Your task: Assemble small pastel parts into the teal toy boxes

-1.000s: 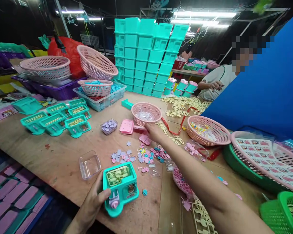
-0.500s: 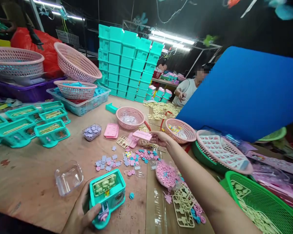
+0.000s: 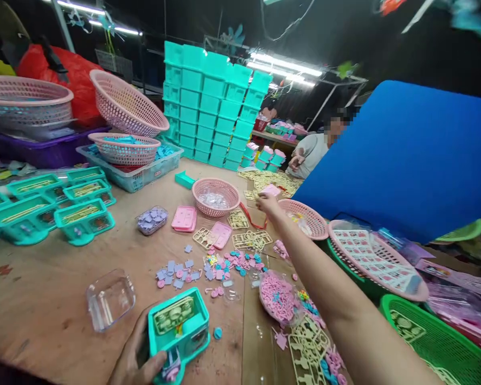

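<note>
My left hand [image 3: 138, 350] grips a teal toy box [image 3: 198, 329] at the near edge, thumb over its lower front. Inside the box lie a cream sprue of small parts [image 3: 174, 315] and a bit of yellow; a lilac and pink piece sits at its front. Stretched far forward, my right hand [image 3: 268, 204] has its fingers closed on a flat pink lid [image 3: 271, 189], partly hidden by the hand. Another pink lid [image 3: 221, 235] rests on the table among cream sprues [image 3: 251, 240]. A blue round piece [image 3: 217, 333] lies beside the box.
Loose lilac, pink and blue pieces [image 3: 224, 267] are spread mid-table. A pink basket [image 3: 215, 184] holds clear bags. A clear tray [image 3: 111, 300] sits left, near finished-looking teal boxes [image 3: 84, 222]. Stacked teal boxes [image 3: 212, 107] rise behind. A person [image 3: 308, 152] sits beyond the blue board [image 3: 401, 166].
My right hand has moved forward and right with the pink lid, away from the other pink lid. My left hand still holds the teal toy box in nearly the same place.
</note>
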The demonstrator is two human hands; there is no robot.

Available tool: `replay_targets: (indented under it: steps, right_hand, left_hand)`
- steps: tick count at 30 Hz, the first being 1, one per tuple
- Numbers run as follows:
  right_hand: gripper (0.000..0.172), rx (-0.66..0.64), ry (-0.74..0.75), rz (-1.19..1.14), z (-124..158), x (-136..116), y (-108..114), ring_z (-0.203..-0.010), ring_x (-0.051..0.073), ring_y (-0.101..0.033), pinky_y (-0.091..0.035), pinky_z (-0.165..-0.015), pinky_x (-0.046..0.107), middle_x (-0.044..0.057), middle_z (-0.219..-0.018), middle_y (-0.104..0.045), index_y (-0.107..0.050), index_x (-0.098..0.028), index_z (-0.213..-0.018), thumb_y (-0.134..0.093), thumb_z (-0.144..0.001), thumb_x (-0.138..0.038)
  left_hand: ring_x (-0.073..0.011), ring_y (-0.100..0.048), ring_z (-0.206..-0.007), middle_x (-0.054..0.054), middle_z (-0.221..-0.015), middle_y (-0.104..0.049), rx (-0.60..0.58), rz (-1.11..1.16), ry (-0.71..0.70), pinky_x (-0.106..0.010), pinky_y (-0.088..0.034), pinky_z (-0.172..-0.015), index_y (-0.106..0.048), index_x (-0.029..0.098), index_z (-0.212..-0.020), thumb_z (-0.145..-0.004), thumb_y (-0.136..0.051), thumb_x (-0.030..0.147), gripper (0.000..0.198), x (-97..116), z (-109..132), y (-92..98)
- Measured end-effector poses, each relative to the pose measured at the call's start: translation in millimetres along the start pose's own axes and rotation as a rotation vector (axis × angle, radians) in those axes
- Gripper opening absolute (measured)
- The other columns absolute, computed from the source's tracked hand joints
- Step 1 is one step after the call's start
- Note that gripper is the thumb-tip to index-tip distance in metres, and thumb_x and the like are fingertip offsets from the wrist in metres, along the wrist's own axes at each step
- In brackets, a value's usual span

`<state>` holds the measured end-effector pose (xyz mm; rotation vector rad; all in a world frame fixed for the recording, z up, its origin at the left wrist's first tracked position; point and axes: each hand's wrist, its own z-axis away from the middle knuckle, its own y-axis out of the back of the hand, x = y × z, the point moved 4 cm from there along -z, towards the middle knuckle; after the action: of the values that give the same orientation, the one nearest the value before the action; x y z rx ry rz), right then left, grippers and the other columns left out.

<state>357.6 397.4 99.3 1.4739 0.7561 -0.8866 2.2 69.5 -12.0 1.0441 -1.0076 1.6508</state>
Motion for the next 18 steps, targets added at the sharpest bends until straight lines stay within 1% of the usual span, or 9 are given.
replay_targets:
  steps: [2, 4, 6, 7, 9, 11, 14, 16, 18]
  right_hand:
    - [0.023, -0.216, 0.033, 0.058, 17, 5, -44, -0.087, 0.021, -0.067, -0.054, -0.089, 0.038, 0.006, -0.092, -0.072, -0.072, -0.017, -0.092, -0.070, -0.070, -0.019]
    - [0.032, -0.426, 0.129, 0.177, 41, 9, -83, -0.097, 0.024, -0.065, -0.050, -0.096, 0.038, 0.007, -0.099, -0.073, -0.073, -0.018, -0.089, -0.073, -0.059, -0.008]
    - [0.042, -0.559, 0.309, 0.386, 61, 10, -108, -0.114, 0.029, -0.059, -0.044, -0.105, 0.042, 0.012, -0.115, -0.070, -0.073, -0.018, -0.093, -0.073, -0.054, -0.003]
    - [0.041, -0.592, 0.396, 0.486, 67, 9, -114, -0.119, 0.031, -0.056, -0.041, -0.107, 0.044, 0.014, -0.120, -0.068, -0.072, -0.017, -0.094, -0.073, -0.056, -0.003]
    - [0.030, -0.604, 0.493, 0.590, 71, 5, -114, -0.119, 0.031, -0.055, -0.041, -0.106, 0.045, 0.016, -0.118, -0.068, -0.071, -0.015, -0.094, -0.069, -0.066, -0.007]
    - [0.019, -0.570, 0.471, 0.544, 68, -1, -103, -0.107, 0.027, -0.061, -0.046, -0.098, 0.043, 0.014, -0.108, -0.070, -0.070, -0.015, -0.094, -0.061, -0.078, -0.013]
    - [0.023, -0.503, 0.413, 0.439, 63, -11, -78, -0.086, 0.022, -0.065, -0.052, -0.082, 0.038, 0.009, -0.095, -0.071, -0.069, -0.015, -0.101, -0.051, -0.092, -0.026]
    - [0.024, -0.506, 0.286, 0.231, 68, -15, -64, -0.077, 0.018, -0.066, -0.055, -0.074, 0.034, 0.007, -0.091, -0.072, -0.068, -0.015, -0.103, -0.053, -0.093, -0.031]
    - [0.019, -0.544, 0.068, -0.100, 81, -17, -57, -0.074, 0.015, -0.067, -0.057, -0.072, 0.030, 0.007, -0.089, -0.072, -0.068, -0.015, -0.102, -0.059, -0.090, -0.026]
  left_hand:
    - [-0.0402, -0.054, -0.132, -0.008, -0.129, -0.071, -0.025, 0.003, -0.002, -0.046, -0.049, -0.109, -0.061, 0.023, -0.127, -0.059, -0.084, 0.056, 0.079, 6, 3, -1.7]
    - [-0.0391, -0.053, -0.134, -0.009, -0.132, -0.069, -0.042, 0.000, -0.001, -0.045, -0.047, -0.111, -0.060, 0.021, -0.130, -0.061, -0.083, 0.056, 0.081, 10, 6, -2.1]
    - [-0.0386, -0.053, -0.133, -0.010, -0.135, -0.067, -0.078, 0.012, -0.011, -0.044, -0.047, -0.111, -0.058, 0.020, -0.133, -0.062, -0.083, 0.055, 0.082, 13, 7, -3.2]
    - [-0.0383, -0.054, -0.132, -0.011, -0.135, -0.066, -0.101, 0.021, -0.017, -0.045, -0.047, -0.110, -0.057, 0.020, -0.134, -0.063, -0.083, 0.054, 0.082, 14, 7, -3.8]
    - [-0.0380, -0.057, -0.129, -0.011, -0.135, -0.066, -0.147, 0.041, -0.027, -0.045, -0.049, -0.108, -0.055, 0.020, -0.135, -0.067, -0.081, 0.052, 0.080, 14, 7, -4.4]
    - [-0.0381, -0.057, -0.129, -0.012, -0.136, -0.065, -0.179, 0.037, -0.034, -0.045, -0.050, -0.107, -0.055, 0.021, -0.136, -0.069, -0.080, 0.051, 0.077, 11, 5, -3.0]
    - [-0.0383, -0.054, -0.133, -0.012, -0.140, -0.063, -0.215, -0.036, -0.062, -0.047, -0.047, -0.110, -0.052, 0.021, -0.138, -0.070, -0.080, 0.050, 0.079, 6, -1, 1.7]
    - [-0.0383, -0.052, -0.135, -0.014, -0.142, -0.060, -0.275, -0.094, -0.079, -0.049, -0.044, -0.113, -0.049, 0.021, -0.141, -0.071, -0.080, 0.050, 0.082, 3, -3, 3.7]
    - [-0.0378, -0.050, -0.137, -0.015, -0.147, -0.056, -0.374, -0.148, -0.090, -0.050, -0.041, -0.115, -0.046, 0.021, -0.145, -0.072, -0.080, 0.048, 0.085, 4, -4, 3.8]
